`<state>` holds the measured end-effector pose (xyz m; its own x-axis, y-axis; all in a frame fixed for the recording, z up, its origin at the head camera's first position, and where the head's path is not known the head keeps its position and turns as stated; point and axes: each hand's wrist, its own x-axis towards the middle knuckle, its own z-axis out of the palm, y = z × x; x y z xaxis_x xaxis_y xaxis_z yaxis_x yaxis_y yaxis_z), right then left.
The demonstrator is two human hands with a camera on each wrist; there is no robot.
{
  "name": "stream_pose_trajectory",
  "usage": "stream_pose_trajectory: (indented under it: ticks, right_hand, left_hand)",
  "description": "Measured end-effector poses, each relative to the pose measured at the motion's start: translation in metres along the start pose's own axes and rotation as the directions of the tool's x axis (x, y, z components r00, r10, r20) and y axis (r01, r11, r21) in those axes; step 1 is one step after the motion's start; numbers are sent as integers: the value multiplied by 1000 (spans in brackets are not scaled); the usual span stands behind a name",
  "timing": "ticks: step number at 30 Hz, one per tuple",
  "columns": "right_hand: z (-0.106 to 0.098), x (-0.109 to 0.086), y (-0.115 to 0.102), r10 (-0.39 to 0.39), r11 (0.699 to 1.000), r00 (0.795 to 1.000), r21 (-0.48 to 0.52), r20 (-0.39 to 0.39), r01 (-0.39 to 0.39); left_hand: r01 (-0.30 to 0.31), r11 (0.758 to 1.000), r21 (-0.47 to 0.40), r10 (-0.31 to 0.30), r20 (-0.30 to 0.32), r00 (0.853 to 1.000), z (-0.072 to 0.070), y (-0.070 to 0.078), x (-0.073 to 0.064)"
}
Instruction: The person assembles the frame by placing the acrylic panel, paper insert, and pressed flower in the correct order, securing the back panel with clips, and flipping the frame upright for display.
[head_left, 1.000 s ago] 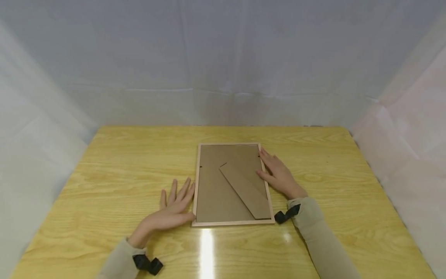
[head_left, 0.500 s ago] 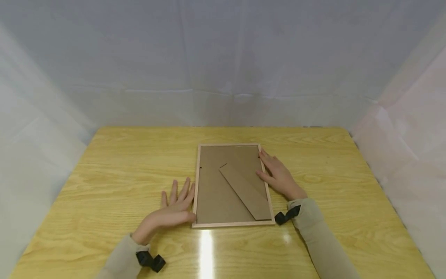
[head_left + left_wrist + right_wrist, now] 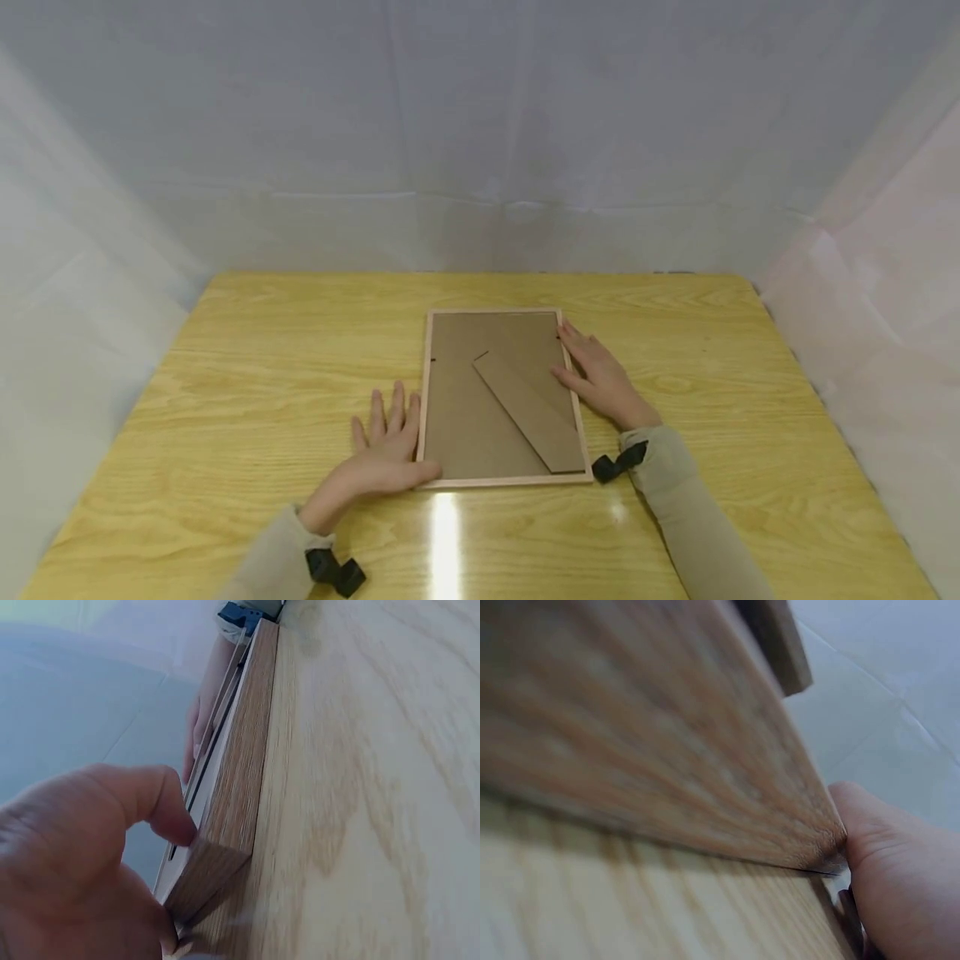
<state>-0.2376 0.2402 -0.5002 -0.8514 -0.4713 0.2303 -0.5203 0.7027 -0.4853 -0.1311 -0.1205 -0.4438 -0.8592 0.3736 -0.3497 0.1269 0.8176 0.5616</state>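
Observation:
A picture frame [image 3: 480,425] lies back side up on the wooden table, with a light wood border and a brown backboard. Its stand flap [image 3: 528,412] slants across the lower right of the back. My left hand [image 3: 382,462] is at the lower left corner, fingers spread and straight beside the left edge, thumb over the corner. In the left wrist view, the bent thumb [image 3: 169,810] presses on the frame's upper edge. Along the right edge lies my right hand [image 3: 603,379], fingers straight, with the thumb reaching onto the border. The frame's underside is hidden.
The yellow wood-grain table [image 3: 285,350] stretches around the frame on all sides. Pale sheeting [image 3: 480,150] hangs behind it and at both sides. Black wrist cameras [image 3: 333,572] sit on both sleeves.
My left hand has shifted slightly right, its thumb moving from beside the frame onto its lower left corner. The right hand and the frame stay practically where they were.

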Motion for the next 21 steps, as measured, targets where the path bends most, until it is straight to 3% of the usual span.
stream_pose_trajectory:
  ticks: [6,10,15,21]
  right_hand:
    - [0,-1,0,-6,1000,1000,11,-11,6]
    - [2,1,1,-7,1000,1000,7,-18,8]
    - [2,2,0,-5,1000,1000,11,-12,5]
    - [1,3,0,2,1000,1000,10,-11,-2]
  left_hand:
    - [47,999,1,-47,-55,997,10,11,-3]
    - [41,999,-31,-43,-57,997,11,12,-6]
    - [-22,998,-64,23,10,1000,-4,2,-8]
    - [-106,991,-75,113,93,989,-27,-8,-5]
